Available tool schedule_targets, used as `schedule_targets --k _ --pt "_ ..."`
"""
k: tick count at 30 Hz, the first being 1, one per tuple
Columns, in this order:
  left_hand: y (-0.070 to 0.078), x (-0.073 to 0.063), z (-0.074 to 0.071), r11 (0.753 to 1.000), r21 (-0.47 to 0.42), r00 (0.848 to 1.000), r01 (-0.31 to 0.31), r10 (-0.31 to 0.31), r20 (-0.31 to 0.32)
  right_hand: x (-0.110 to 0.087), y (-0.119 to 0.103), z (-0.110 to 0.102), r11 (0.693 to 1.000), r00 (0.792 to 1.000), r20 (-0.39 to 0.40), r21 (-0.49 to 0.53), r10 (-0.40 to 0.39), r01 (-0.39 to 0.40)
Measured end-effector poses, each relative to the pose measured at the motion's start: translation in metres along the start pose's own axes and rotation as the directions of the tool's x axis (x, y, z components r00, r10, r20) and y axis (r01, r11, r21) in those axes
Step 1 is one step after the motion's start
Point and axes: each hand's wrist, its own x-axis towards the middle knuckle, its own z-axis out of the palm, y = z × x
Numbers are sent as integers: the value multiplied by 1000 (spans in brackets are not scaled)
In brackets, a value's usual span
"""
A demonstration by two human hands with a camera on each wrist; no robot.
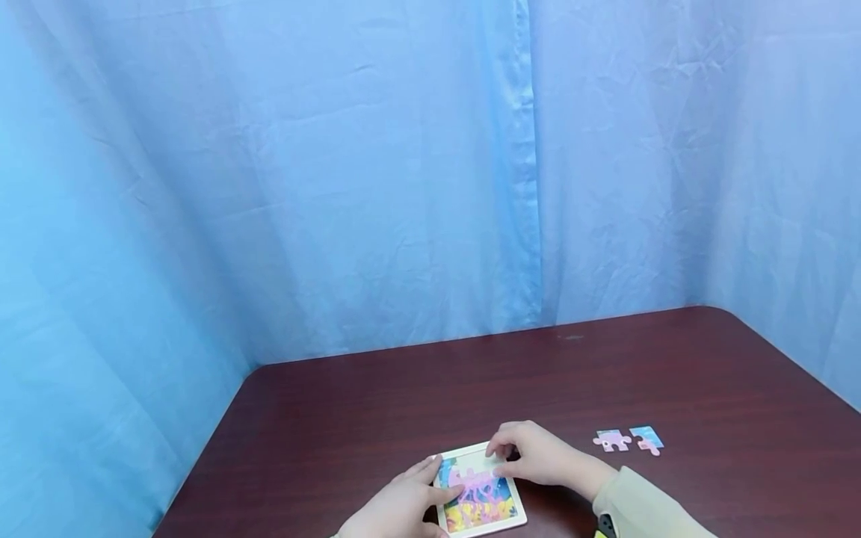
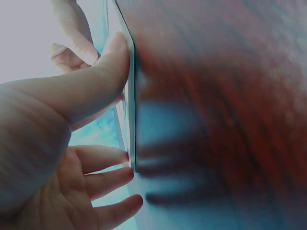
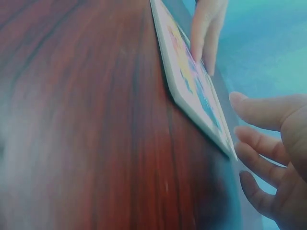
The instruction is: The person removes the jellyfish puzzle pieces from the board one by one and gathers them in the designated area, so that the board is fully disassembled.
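Note:
A jigsaw puzzle in a white-rimmed tray (image 1: 487,529) lies on the table, showing a pink tentacled figure over blue and yellow. Bare white backing shows along the tray's far part. My left hand (image 1: 397,504) rests at the tray's left side, fingers extended, one fingertip on the picture; in the left wrist view its thumb (image 2: 112,62) lies against the tray edge. Over the far right part is my right hand (image 1: 538,454), its thumb and fingertips close over the bare area. The right wrist view shows that hand's fingers (image 3: 261,143) loosely bent and apart from the thumb, nothing between them.
Two loose puzzle pieces lie on the table to the right of my right hand: a pink one (image 1: 612,441) and a blue and pink one (image 1: 647,437). The dark red-brown table (image 1: 377,396) has rounded far corners. Blue curtains (image 1: 377,187) hang behind and beside it.

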Motion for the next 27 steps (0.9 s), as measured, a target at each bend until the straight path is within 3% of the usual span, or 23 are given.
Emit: schedule_targets --k 5,10,21,27 --pt "0 0 1 998 54 999 -35 36 -27 7 -7 8 1000 1000 -14 -26 16 -16" --pt "-3 -1 0 998 33 999 -45 45 -24 13 -14 15 999 999 -28 -45 27 -28" --pt "-7 -6 -1 989 67 989 -134 138 -54 26 -23 31 991 996 -64 -120 58 -65" --pt "-11 -8 -2 984 44 982 -171 174 -72 28 -26 37 986 993 -107 -153 45 -61"
